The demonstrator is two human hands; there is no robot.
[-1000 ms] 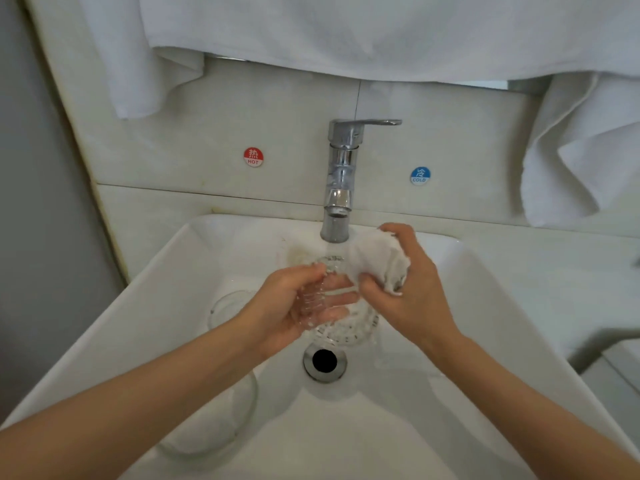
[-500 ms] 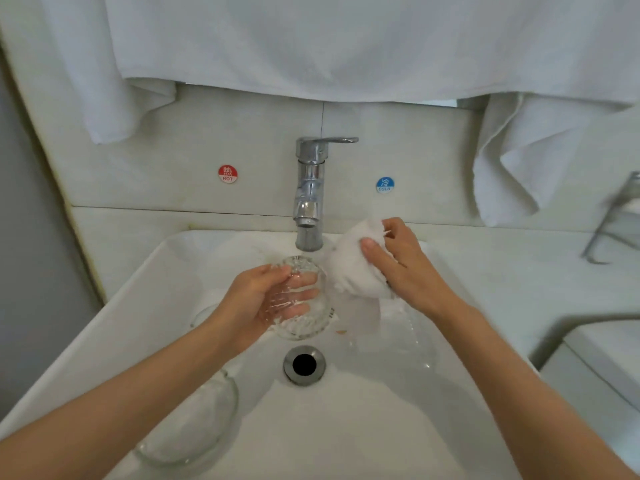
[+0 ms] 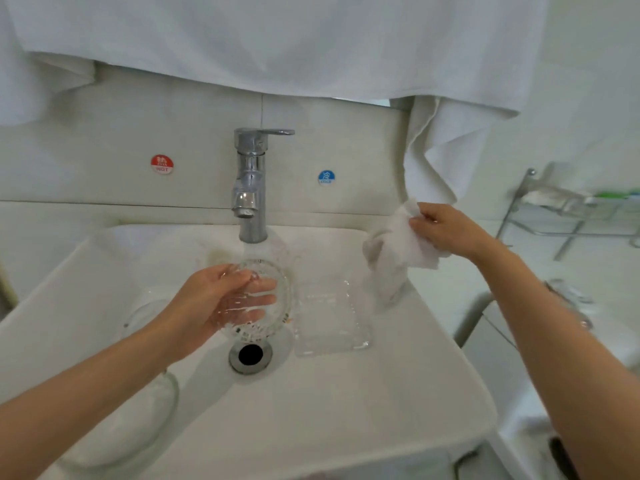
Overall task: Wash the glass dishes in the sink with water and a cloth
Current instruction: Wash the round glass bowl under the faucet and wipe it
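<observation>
Gripped the round ribbed glass dish (image 3: 281, 315) in the left hand (image 3: 214, 303), tilted, just under the faucet (image 3: 250, 188) spout and above the drain (image 3: 250, 355). Pinched the white cloth (image 3: 394, 251) in the right hand (image 3: 445, 230) over the right rim of the sink (image 3: 434, 327), well apart from the dish. Noted a rectangular glass tray (image 3: 332, 323) flat in the sink beside the drain, and a clear bowl (image 3: 149, 438) at near left.

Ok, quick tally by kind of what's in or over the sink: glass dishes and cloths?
Glass dishes: 4 (round dish in the left hand, tray, bowl, half-hidden dish behind the left arm)
Cloths: 1 (cloth in the right hand)
Total: 5
</observation>
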